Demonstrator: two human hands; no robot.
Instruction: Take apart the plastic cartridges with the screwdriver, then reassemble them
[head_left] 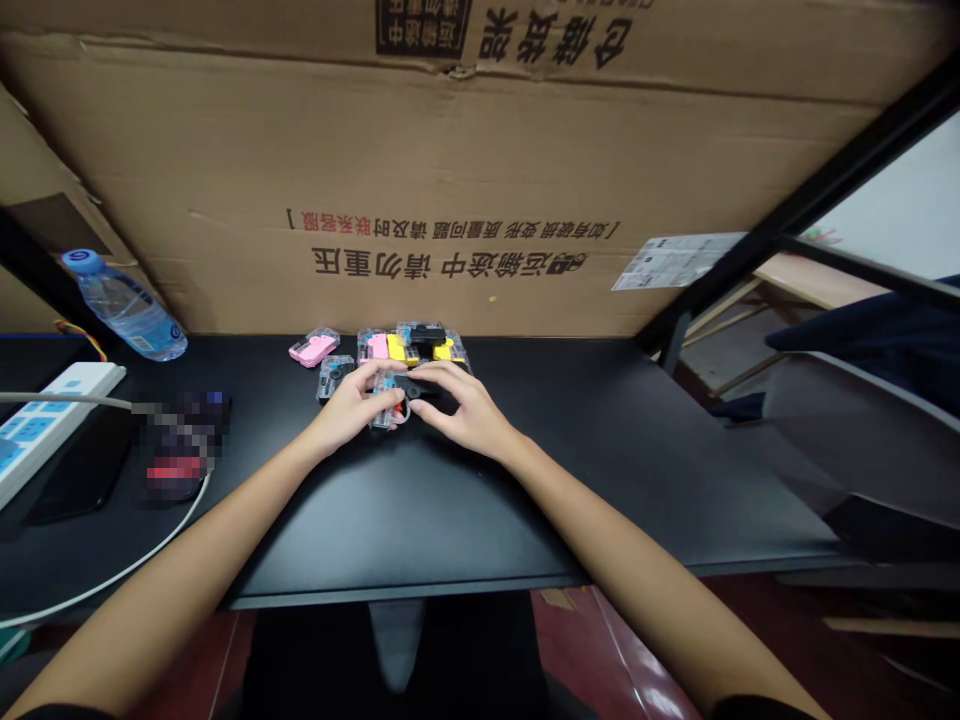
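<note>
My left hand (pixel 351 408) is closed around a small clear plastic case (pixel 384 385) with blue and red details inside, its thumb pressed on the near side. My right hand (pixel 469 412) curls in from the other side, with thumb and fingers pinching a black plastic part (pixel 414 388) at the case's right edge. Whether that part is joined to the case I cannot tell. A pale loop (pixel 406 412) shows beside the left thumb. Just beyond the hands lie similar clear cases with pink (pixel 376 346), yellow (pixel 444 350) and black (pixel 336 372) parts.
A pink and clear case (pixel 315 347) lies farther left. At the left stand a water bottle (pixel 127 305) and a white power strip (pixel 60 420), with a white cable (pixel 161 545) looping over the black table (pixel 420 530). A large cardboard sheet (pixel 465 160) rises behind.
</note>
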